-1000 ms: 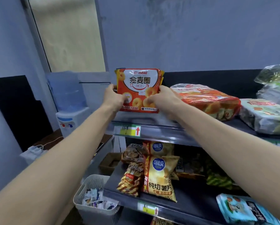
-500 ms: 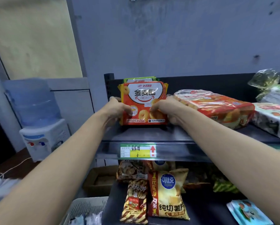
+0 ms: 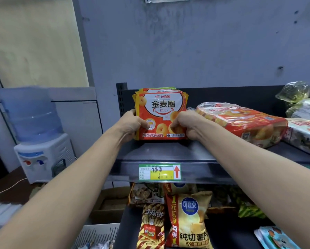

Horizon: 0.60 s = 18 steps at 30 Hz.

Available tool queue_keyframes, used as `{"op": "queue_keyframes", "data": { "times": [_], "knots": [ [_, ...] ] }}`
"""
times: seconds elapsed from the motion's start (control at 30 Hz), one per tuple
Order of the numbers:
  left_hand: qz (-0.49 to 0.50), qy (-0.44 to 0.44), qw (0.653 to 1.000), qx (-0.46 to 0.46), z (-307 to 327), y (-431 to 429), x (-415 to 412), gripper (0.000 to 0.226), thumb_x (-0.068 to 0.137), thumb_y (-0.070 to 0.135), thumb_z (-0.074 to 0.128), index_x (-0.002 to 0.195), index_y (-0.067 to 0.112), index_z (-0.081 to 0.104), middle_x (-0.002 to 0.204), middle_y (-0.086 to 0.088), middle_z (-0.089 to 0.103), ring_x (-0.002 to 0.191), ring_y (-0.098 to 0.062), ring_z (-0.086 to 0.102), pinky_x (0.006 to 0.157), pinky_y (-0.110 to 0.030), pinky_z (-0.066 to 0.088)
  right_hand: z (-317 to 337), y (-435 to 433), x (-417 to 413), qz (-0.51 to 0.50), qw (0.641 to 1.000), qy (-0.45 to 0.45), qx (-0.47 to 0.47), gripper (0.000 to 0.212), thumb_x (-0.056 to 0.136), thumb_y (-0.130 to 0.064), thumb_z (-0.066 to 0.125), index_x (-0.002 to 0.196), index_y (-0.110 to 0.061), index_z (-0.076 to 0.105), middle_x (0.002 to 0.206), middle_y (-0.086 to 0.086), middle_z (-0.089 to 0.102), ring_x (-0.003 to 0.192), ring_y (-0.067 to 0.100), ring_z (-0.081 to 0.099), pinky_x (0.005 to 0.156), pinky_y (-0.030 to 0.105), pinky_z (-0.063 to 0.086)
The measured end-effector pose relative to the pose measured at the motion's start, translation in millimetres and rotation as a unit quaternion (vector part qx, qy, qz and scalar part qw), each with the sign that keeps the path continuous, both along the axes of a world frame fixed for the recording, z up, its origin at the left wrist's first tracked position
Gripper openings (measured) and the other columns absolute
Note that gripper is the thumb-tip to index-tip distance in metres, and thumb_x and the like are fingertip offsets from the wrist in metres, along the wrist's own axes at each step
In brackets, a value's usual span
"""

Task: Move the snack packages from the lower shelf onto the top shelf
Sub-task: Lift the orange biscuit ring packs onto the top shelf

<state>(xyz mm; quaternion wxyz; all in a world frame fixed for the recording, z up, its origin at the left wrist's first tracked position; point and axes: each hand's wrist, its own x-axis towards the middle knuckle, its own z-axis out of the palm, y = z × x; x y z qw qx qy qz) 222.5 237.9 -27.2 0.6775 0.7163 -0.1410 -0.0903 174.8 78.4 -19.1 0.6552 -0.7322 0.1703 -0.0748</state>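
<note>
— Left hand (image 3: 132, 123), what's it doing?
— Clasped on the left edge of the orange snack packages (image 3: 160, 114), thumb across the front, forearm stretched up and forward from the lower left.
— And the right hand (image 3: 184, 124)?
— Curled tight on the lower right corner of the same stack, knuckles toward the camera, arm reaching in from the lower right. Both wrists are level with each other.
— Where's the stack?
— Upright, its bottom edge on the top shelf (image 3: 165, 151), near the left post, in front of the dark back panel. Several packs are pressed together.
— Anything beside it?
— A long red bread bag (image 3: 240, 121) lies to its right, just behind the right hand. A price label (image 3: 159, 171) with a red arrow sits on the shelf edge below. Chip bags (image 3: 188, 218) stand on the lower shelf (image 3: 228, 234).
</note>
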Motion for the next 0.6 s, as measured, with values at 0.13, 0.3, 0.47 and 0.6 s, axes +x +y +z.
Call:
{"op": "queue_keyframes", "data": {
  "times": [0.13,0.3,0.47,0.6],
  "knots": [
    [0.003,-0.036,0.999,0.018,-4,-1,3,0.050,0.078,-0.014,0.061,0.115,0.015,0.044,0.098,-0.004,0.062,0.091,-0.023,0.061,0.073,-0.037,0.052,-7,-3,8,0.015,0.999,-0.016,-0.043,0.046,0.081,0.014,0.056,0.122,-0.005,0.051,0.112,0.014,0.065,0.096,0.029,0.065,0.076,0.039,0.055],
    [0.019,-0.052,0.997,0.052,-8,-5,3,0.046,0.083,-0.005,0.063,0.123,0.011,0.047,0.109,-0.007,0.061,0.098,-0.023,0.060,0.081,-0.037,0.050,-13,-3,8,-0.003,0.996,-0.019,-0.083,0.044,0.083,-0.002,0.066,0.122,-0.010,0.048,0.115,0.009,0.063,0.099,0.024,0.063,0.083,0.037,0.054],
    [0.048,-0.067,0.995,0.064,-14,-4,-1,0.049,0.082,0.006,0.069,0.126,0.008,0.048,0.119,-0.010,0.062,0.104,-0.026,0.061,0.089,-0.040,0.051,-20,-2,2,-0.038,0.986,-0.049,-0.153,0.039,0.085,-0.008,0.065,0.122,-0.009,0.049,0.116,0.008,0.061,0.093,0.019,0.057,0.071,0.028,0.045],
    [0.057,-0.090,0.991,0.078,-17,-1,-9,0.049,0.082,0.009,0.070,0.125,0.009,0.047,0.117,-0.009,0.061,0.101,-0.022,0.060,0.086,-0.035,0.050,-24,1,-5,-0.061,0.974,-0.044,-0.213,0.042,0.089,-0.012,0.060,0.128,-0.007,0.044,0.124,0.010,0.056,0.106,0.024,0.056,0.082,0.032,0.049]
  ]
}}
